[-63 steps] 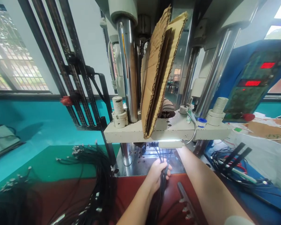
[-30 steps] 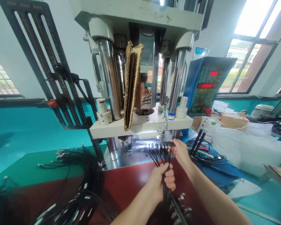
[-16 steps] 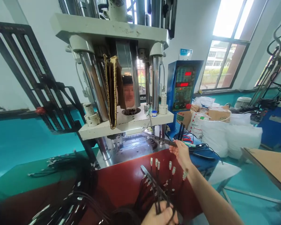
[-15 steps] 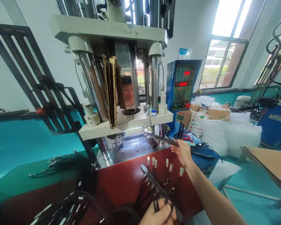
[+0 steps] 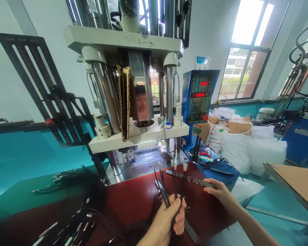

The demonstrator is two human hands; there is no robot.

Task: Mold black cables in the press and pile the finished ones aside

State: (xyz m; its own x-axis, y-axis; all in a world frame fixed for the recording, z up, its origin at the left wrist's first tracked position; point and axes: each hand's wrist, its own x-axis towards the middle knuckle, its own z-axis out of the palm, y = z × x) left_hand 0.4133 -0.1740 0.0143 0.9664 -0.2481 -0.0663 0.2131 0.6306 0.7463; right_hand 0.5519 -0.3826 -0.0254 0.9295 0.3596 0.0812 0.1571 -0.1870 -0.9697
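My left hand is wrapped round several black cables, whose metal connector ends point up and away from me. My right hand pinches the right end of a long, narrow metal bar with small notches along it. The bar lies low over the red tabletop, just behind the cable ends; whether it touches the surface I cannot tell. A second metal bar lies slanting on the table, partly hidden by my left hand and the cables.
Ahead stands a press with a lit metal bed. Bundles of black cables cover the table's left. A blue control box is behind a blue stand holding red-handled scissors. White sacks stand at right.
My right hand has brought the bar down and back from near the press to the red tabletop. My left hand has raised the cables slightly, and their ends sit closer together.
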